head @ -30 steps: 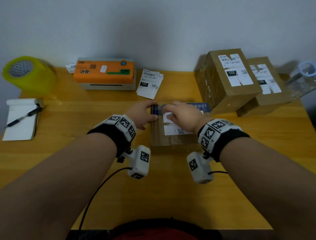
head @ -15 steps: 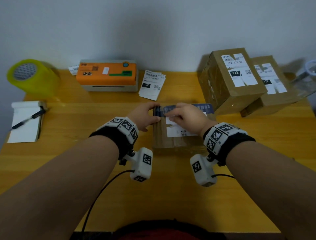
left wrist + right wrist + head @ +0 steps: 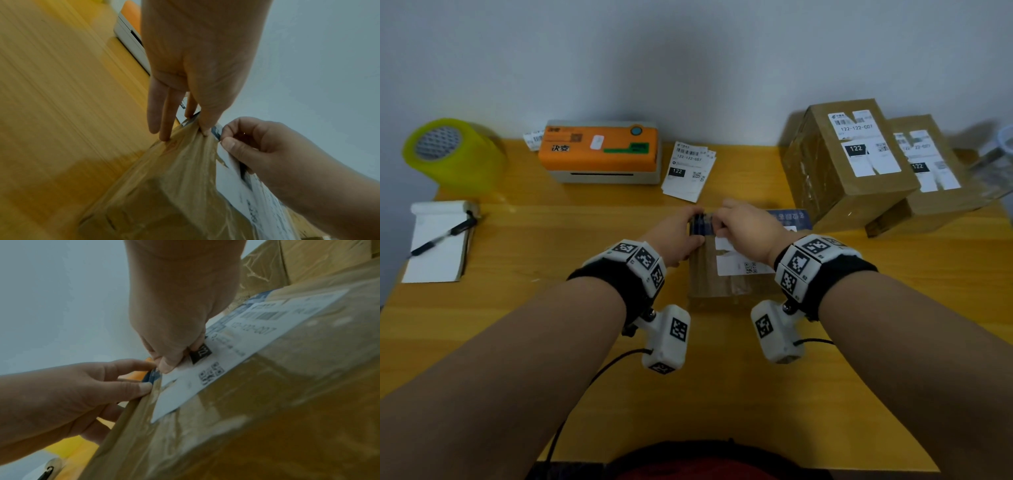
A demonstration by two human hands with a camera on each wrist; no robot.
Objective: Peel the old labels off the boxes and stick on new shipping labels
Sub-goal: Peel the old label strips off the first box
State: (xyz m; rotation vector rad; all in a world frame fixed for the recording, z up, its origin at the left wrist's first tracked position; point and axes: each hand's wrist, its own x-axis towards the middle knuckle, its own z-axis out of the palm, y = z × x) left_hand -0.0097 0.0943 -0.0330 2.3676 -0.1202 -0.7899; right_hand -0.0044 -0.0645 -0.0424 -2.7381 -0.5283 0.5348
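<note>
A brown taped box (image 3: 722,284) lies at mid-table with a torn white old label (image 3: 743,267) on top and a blue strip (image 3: 787,217) along its far edge. My left hand (image 3: 697,222) grips the box's far left corner, thumb on top and fingers down the side (image 3: 164,129). My right hand (image 3: 719,224) pinches the old label's (image 3: 236,353) far left edge between thumb (image 3: 166,365) and curled fingers. In the left wrist view the right hand (image 3: 224,138) nips the label edge (image 3: 232,164) right beside my left thumb.
An orange label printer (image 3: 599,150) stands at the back, with a stack of new labels (image 3: 688,171) beside it. Two labelled boxes (image 3: 849,164) (image 3: 935,171) sit back right, next to a clear container (image 3: 996,161). A yellow tape roll (image 3: 452,150) and a notepad with a pen (image 3: 438,243) lie left.
My right fingertips have crept to the label's far left edge by the blue strip. The left hand stays on the box corner. The box has not moved.
</note>
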